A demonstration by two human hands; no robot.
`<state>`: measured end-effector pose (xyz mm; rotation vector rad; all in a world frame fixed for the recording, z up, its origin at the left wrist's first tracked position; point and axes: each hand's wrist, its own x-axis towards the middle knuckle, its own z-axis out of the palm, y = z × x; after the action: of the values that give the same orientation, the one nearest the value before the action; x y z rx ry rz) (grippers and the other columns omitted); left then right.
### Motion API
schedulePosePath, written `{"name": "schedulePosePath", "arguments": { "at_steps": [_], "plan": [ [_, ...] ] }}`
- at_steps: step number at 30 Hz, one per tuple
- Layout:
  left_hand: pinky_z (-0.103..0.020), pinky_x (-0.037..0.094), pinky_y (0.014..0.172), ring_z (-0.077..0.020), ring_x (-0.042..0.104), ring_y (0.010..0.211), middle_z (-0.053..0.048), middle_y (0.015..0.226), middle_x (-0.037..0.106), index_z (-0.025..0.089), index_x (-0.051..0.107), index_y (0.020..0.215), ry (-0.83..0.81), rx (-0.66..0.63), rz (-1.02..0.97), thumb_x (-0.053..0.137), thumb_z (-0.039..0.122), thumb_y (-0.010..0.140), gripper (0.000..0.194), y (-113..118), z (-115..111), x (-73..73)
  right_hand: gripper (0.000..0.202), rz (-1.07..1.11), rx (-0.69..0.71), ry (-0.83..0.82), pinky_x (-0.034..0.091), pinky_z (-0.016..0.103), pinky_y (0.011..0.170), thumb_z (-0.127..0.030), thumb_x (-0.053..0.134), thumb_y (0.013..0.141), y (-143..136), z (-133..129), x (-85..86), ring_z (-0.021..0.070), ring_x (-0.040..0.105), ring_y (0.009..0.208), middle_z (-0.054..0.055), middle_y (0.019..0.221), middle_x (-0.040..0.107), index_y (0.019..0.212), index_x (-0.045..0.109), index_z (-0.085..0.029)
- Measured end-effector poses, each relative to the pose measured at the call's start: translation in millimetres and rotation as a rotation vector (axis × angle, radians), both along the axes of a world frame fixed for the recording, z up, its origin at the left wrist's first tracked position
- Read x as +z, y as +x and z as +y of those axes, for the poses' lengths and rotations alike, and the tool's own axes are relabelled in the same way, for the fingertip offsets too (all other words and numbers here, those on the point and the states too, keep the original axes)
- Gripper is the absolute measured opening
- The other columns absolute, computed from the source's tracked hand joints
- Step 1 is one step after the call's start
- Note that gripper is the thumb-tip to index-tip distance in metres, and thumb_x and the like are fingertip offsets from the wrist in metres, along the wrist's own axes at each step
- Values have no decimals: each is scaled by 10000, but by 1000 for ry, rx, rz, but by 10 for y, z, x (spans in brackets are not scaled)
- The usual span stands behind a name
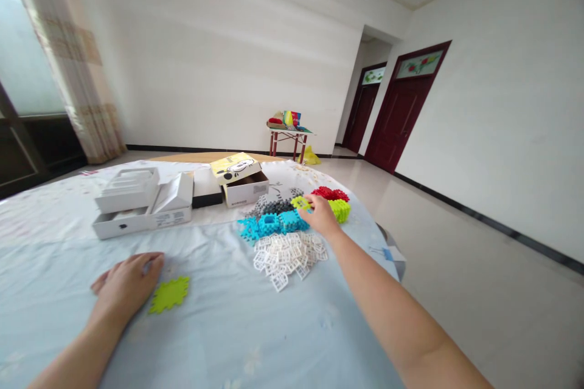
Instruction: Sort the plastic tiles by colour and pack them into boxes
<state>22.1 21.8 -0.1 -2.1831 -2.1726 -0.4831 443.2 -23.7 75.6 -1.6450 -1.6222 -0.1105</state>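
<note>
My right hand (320,216) pinches a lime-green interlocking building piece (300,202) above the heaps of pieces. Just beyond it, to the right, stand more lime-green pieces (340,211), stacked together, with red pieces (329,194) behind them. Blue pieces (274,223) lie below and to the left, next to a pile of white window-like frames (287,255). Resting on the cloth at the left is my left hand (130,282), its fingers loosely stretched and holding nothing. Close to its thumb lies a flat, square lime-green panel with toothed edges (170,295).
Dark grey pieces (277,206) sit behind the blue ones. Farther back on the tablecloth (219,322) are an opened white box (137,222) and a box with a yellow lid (236,167) tilted on top. A small table (288,131) stands by the wall.
</note>
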Motion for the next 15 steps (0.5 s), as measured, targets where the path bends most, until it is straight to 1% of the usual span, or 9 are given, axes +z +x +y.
{"name": "schedulePosePath", "arguments": {
  "at_steps": [2,4,7,9,11,15],
  "plan": [
    [-350,314,888,-233,528,1073,-43,1149,638,256,626,1007,20,4,24,301,437,825,414,-13,22,-38,385,11,-150,-47,427,311,841,-330,626,702,402,35,33,198,573,949,76,1005,642,1058,600,-186],
    [-339,316,881,-218,532,1066,-17,1143,645,285,615,993,41,16,60,285,438,832,398,-21,41,-68,375,21,-288,-108,430,295,817,-341,628,699,738,48,42,198,579,939,75,998,649,1044,611,-196],
    [-327,320,877,-209,537,1055,12,1140,647,319,608,983,39,27,90,274,447,829,390,-32,58,-91,360,27,-439,-182,429,281,787,-349,623,702,1073,57,9,200,585,930,83,998,651,1031,625,-202],
    [-331,315,885,-213,534,1058,4,1139,648,325,610,986,26,23,84,289,447,821,381,-38,58,-92,364,20,-500,-215,427,281,782,-359,620,704,1189,75,-39,203,584,933,87,1003,647,1032,627,-201],
    [-342,307,892,-218,532,1059,-8,1141,647,324,613,987,27,19,72,304,437,816,371,-38,50,-85,379,6,-532,-238,422,287,786,-377,616,707,1240,102,-91,207,581,942,89,1009,641,1041,623,-198],
    [-336,310,894,-222,540,1050,-5,1115,660,317,627,969,46,12,50,309,424,818,368,-25,32,-66,373,-24,-583,-240,412,328,805,-394,582,735,1201,133,-132,231,557,986,97,1041,618,1059,614,-211]
  ]
}}
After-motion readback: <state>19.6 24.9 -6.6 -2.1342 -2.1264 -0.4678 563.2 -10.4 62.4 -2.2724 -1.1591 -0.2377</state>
